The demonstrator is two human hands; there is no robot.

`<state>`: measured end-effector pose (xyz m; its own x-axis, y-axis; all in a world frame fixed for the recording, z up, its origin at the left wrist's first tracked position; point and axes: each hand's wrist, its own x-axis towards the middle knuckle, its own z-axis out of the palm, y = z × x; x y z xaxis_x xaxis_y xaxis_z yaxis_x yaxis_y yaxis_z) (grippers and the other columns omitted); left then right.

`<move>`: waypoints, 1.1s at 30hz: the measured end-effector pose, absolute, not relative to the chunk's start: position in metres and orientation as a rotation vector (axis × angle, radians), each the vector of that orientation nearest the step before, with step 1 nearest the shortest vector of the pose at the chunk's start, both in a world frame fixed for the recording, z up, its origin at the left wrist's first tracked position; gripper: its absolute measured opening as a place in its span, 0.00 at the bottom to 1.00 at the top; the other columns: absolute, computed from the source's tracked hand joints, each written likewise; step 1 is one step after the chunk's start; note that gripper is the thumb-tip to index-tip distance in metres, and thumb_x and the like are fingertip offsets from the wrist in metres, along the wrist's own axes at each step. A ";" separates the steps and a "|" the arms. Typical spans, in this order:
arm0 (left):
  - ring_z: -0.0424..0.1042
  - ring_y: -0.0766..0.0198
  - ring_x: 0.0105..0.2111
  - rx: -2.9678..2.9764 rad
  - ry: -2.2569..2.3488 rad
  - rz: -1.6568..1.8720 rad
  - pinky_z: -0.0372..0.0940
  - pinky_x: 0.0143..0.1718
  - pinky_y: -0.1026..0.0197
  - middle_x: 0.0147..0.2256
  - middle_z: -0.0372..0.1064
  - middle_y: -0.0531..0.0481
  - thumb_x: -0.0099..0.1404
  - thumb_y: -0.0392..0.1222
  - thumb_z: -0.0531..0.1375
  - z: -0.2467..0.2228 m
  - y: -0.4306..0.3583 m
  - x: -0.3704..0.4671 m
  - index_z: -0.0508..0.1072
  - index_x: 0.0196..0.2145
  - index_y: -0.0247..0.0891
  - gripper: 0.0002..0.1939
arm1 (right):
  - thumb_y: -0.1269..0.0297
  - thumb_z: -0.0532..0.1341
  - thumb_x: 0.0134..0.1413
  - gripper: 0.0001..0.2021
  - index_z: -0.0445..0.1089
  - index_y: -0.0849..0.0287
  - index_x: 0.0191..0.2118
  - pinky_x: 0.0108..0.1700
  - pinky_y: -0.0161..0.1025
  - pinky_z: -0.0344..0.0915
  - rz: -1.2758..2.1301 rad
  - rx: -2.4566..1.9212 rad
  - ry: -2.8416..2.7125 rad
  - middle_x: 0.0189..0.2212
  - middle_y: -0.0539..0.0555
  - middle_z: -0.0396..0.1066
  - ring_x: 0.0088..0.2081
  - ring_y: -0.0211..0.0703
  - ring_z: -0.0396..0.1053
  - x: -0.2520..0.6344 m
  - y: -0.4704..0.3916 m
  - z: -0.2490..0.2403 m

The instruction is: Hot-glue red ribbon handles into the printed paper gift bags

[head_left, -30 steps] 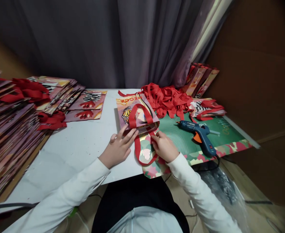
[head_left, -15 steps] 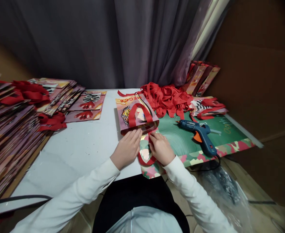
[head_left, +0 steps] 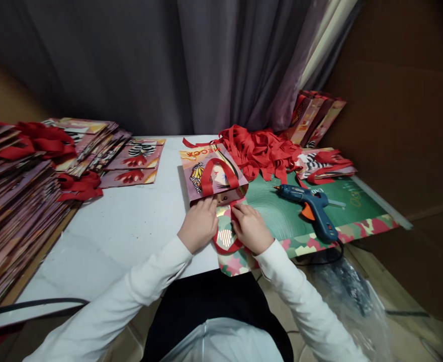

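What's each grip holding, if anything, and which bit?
Left grip touches the bag at its open end; right grip touches the lower red handle. Whether either really holds cannot be told.

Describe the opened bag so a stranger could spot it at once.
In front of the grey curtain sits a tangled heap of red ribbon. Just left of it, beyond the person's left hand, lies the bag. Unlike the flat stacks at far left, it is opened out, with a red handle looped over its butterfly-printed face.
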<state>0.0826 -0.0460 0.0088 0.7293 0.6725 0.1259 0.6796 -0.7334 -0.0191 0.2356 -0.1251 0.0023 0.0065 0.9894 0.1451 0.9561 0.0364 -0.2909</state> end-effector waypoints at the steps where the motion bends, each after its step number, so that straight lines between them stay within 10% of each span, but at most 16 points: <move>1: 0.69 0.50 0.46 -2.865 -1.154 -0.138 0.64 0.45 0.53 0.54 0.65 0.34 0.67 0.37 0.47 0.009 -0.045 0.084 0.62 0.57 0.26 0.24 | 0.71 0.54 0.58 0.18 0.67 0.65 0.54 0.54 0.49 0.61 0.165 -1.977 -2.010 0.52 0.63 0.67 0.51 0.53 0.64 0.237 -0.125 0.002; 21: 0.71 0.52 0.46 -3.200 -1.367 -0.326 0.64 0.48 0.53 0.45 0.71 0.36 0.65 0.34 0.48 -0.007 -0.036 0.085 0.67 0.47 0.30 0.15 | 0.70 0.54 0.59 0.18 0.67 0.65 0.54 0.56 0.49 0.61 0.191 -1.928 -2.010 0.54 0.62 0.66 0.54 0.53 0.63 0.242 -0.124 0.005; 33: 0.66 0.63 0.27 -3.180 -1.797 -0.588 0.62 0.29 0.62 0.25 0.66 0.51 0.58 0.28 0.50 -0.011 -0.015 0.079 0.61 0.23 0.38 0.10 | 0.69 0.48 0.63 0.20 0.64 0.68 0.58 0.57 0.49 0.58 0.194 -1.712 -2.192 0.59 0.61 0.63 0.58 0.52 0.60 0.201 -0.123 -0.001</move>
<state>0.0788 -0.0151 -0.0112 0.5172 0.8559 -0.0046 0.6874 -0.4122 0.5979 0.2009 -0.1229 -0.0009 -0.2078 0.9597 0.1892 0.9115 0.2601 -0.3186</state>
